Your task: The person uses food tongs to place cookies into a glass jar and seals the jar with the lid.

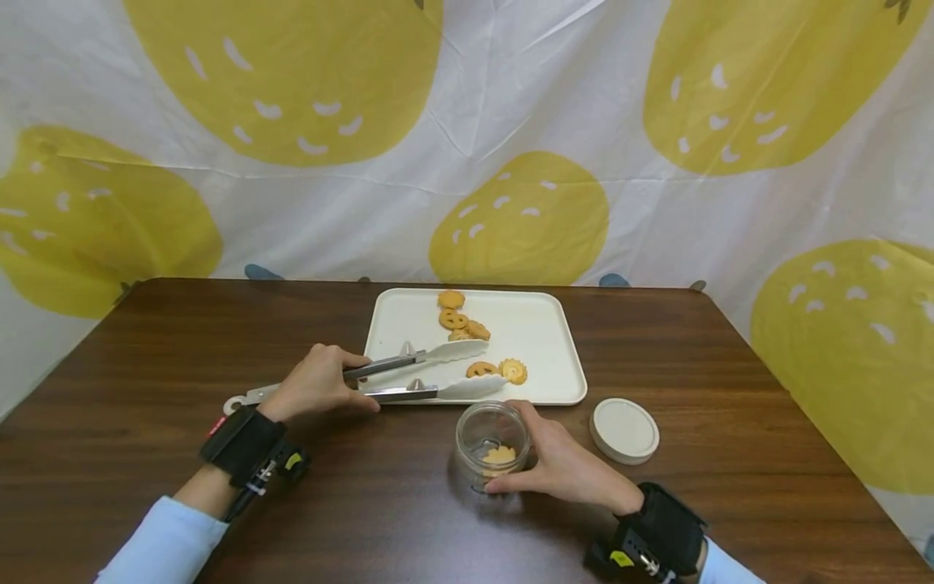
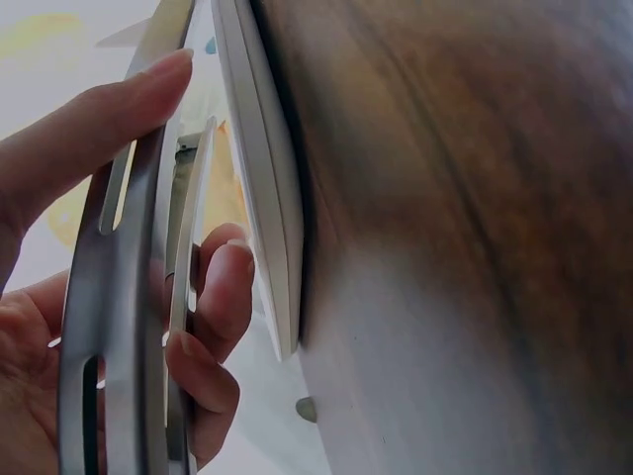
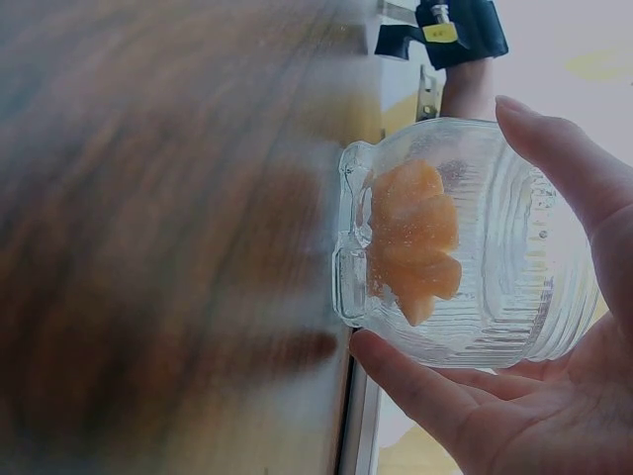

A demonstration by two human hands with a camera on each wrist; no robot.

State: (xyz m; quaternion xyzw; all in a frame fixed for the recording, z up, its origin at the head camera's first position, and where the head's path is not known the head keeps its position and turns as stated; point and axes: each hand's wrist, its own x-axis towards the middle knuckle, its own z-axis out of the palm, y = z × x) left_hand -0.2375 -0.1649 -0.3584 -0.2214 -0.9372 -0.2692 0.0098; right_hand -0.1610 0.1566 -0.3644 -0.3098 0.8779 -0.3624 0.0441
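Observation:
My left hand [image 1: 321, 385] grips a pair of metal tongs [image 1: 401, 394] with white tips, their arms spread apart over the tray's left part. A round scalloped cookie [image 1: 514, 371] and a pretzel-shaped cookie [image 1: 481, 369] lie by the lower tip. In the left wrist view, thumb and fingers lie on opposite arms of the tongs [image 2: 134, 297]. My right hand [image 1: 565, 462] holds a clear glass jar [image 1: 470, 473] from its right side, upright on the table. Inside sits a scalloped cookie [image 1: 499, 456], also visible through the ribbed glass [image 3: 415, 237] in the right wrist view.
A white tray [image 1: 540, 341] lies at the table's back, bearing several more cookies [image 1: 453, 319] near its middle. A white round lid [image 1: 624, 431] rests on the brown table [image 1: 730, 405], right of the jar. Behind hangs a fruit-patterned cloth [image 1: 481, 97].

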